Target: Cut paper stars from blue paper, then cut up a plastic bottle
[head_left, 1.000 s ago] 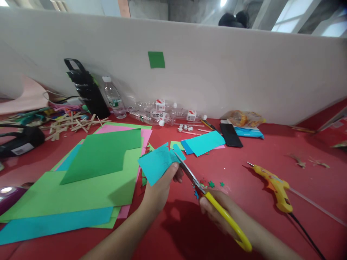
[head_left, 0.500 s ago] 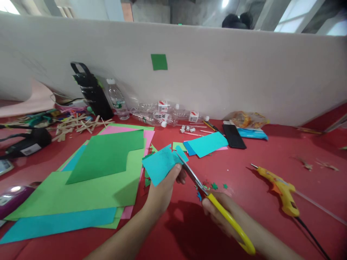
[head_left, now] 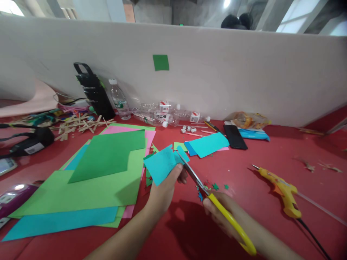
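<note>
Pinched in my left hand (head_left: 168,186) is a piece of light blue paper (head_left: 159,164), partly cut along its right side. My right hand (head_left: 221,207) grips yellow-handled scissors (head_left: 230,220), whose blades (head_left: 193,173) point up and left and meet the paper beside my left thumb. Small cut paper stars (head_left: 215,186) in green, red and blue lie on the red table just beyond my right hand. Behind the held paper, green star-shaped scraps (head_left: 148,173) are partly covered.
Large coloured sheets (head_left: 105,191) lie stacked at left. Light blue paper pieces (head_left: 208,144) rest beside a black phone (head_left: 235,137). A yellow glue gun (head_left: 280,189) lies at right. Plastic bottles (head_left: 162,117), a black flask (head_left: 96,94) and wooden sticks (head_left: 81,124) line the white partition (head_left: 217,72).
The whole view has shifted very slightly. Both hands, the paper and the scissors keep nearly the same pose.
</note>
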Available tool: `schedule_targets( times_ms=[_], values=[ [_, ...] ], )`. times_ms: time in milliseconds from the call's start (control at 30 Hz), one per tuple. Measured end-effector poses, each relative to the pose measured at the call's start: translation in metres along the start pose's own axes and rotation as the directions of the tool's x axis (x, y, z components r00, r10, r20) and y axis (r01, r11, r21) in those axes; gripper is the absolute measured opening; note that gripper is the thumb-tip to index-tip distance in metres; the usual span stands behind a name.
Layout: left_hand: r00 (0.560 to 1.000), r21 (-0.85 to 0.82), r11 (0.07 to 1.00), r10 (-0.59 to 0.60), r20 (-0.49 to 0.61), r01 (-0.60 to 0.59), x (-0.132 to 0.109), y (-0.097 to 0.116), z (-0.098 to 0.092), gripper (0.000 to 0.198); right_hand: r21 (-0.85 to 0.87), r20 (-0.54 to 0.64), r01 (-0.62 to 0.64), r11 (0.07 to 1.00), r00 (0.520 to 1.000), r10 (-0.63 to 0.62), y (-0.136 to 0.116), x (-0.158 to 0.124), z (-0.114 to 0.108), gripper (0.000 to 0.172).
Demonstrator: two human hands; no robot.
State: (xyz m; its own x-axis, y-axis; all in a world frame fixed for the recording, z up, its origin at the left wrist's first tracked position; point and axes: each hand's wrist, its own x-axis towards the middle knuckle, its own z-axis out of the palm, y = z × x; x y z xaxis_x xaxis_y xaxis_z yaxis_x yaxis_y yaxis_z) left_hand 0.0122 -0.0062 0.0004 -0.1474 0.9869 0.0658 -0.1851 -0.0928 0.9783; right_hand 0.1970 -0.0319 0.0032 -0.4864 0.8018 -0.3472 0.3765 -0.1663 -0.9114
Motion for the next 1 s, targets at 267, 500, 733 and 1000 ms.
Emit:
schedule_targets(
  times_ms=[267,500,733,1000],
  values=[
    [0.999,0.012,1.0,0.018,0.036,-0.019,0.002,0.004,-0.001,0.027,0.064,0.039,-0.041,0.997,0.999,0.039,0.007,0.007,-0.002,0.065],
    [0.999,-0.187,0.982,0.027,-0.044,-0.035,0.006,0.02,-0.01,0.026,0.122,-0.038,-0.111,0.986,0.992,0.117,0.012,0.012,-0.019,0.063],
    [0.988,-0.229,0.972,-0.081,-0.13,0.049,0.019,0.025,-0.017,0.038,0.012,-0.008,0.025,1.0,1.0,-0.025,0.003,0.004,-0.036,0.063],
    [0.977,-0.173,0.962,-0.209,0.038,0.212,0.031,0.025,-0.029,0.03,-0.147,0.024,0.056,0.987,0.998,-0.053,-0.01,0.003,-0.047,0.058]
  ],
)
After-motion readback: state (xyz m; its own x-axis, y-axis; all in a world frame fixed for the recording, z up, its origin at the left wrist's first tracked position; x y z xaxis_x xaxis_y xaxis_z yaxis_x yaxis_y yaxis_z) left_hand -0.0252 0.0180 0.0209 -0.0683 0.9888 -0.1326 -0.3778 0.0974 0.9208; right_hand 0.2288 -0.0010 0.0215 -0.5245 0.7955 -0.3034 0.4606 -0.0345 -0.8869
